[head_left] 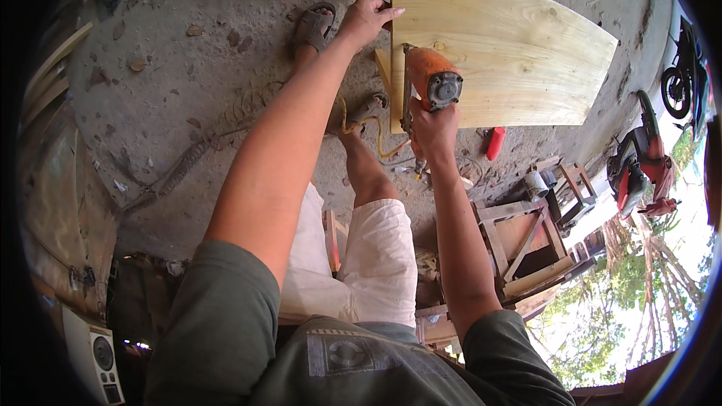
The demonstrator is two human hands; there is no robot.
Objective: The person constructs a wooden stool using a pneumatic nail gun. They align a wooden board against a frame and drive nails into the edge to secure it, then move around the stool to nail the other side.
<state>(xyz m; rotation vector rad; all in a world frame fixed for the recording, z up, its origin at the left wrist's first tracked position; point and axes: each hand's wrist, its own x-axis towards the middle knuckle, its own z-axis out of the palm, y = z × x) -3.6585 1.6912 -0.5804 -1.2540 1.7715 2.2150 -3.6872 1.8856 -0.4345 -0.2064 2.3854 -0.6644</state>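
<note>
A wide, pale wooden board [519, 37] lies at the upper middle, its straight edge toward the left. My left hand [366, 22] grips that edge near the far corner, thumb on the board's side and the other fingers partly hidden. In my right hand [436, 129] is an orange nail gun [434, 71], held by its handle with its nose over the board near the left edge. Whether the nose touches the wood I cannot tell. Light wooden pieces [383, 68] stick out from under the board's left edge.
A yellow air hose [383, 152] runs from the gun past my sandalled feet. A red container [495, 143] lies just below the board. Wooden frames [526, 233] stand at the right, motorcycles [639, 158] beyond them. A speaker [94, 353] is at the lower left.
</note>
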